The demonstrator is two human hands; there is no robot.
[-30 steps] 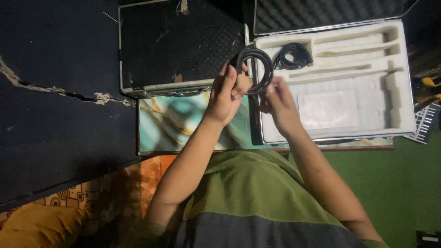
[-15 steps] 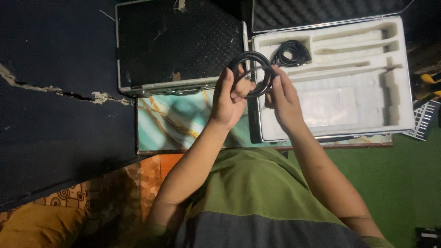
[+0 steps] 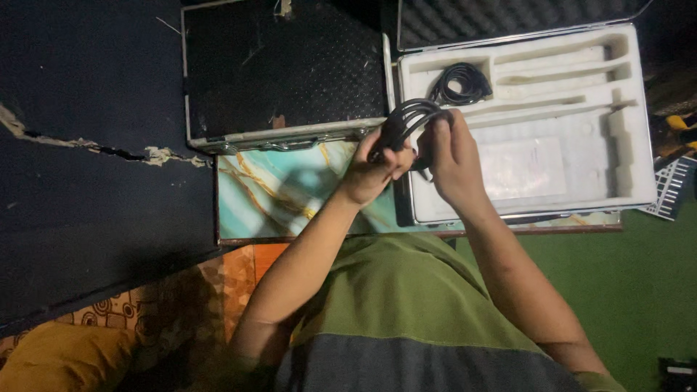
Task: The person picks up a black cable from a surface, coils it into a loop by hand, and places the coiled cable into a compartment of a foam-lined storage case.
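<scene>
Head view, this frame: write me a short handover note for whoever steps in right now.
Left hand: closed on the coiled black cable.
Right hand: fingers on the same coil, held over the left edge of the white foam tray.
Done: a second black cable coil already lies in the tray's upper-left compartment.
Left: the held coil is not yet set down; the long slots are bare. The closed dark case sits to the left.

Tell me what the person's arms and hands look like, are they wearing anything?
Both arms are bare from the shoulder area down. The left hand and right hand wear no gloves, and I can see no rings, watch or bracelet. The only clothing near them is a green top with a grey band lower down. The light is dim, so tiny details may be hidden.
</scene>
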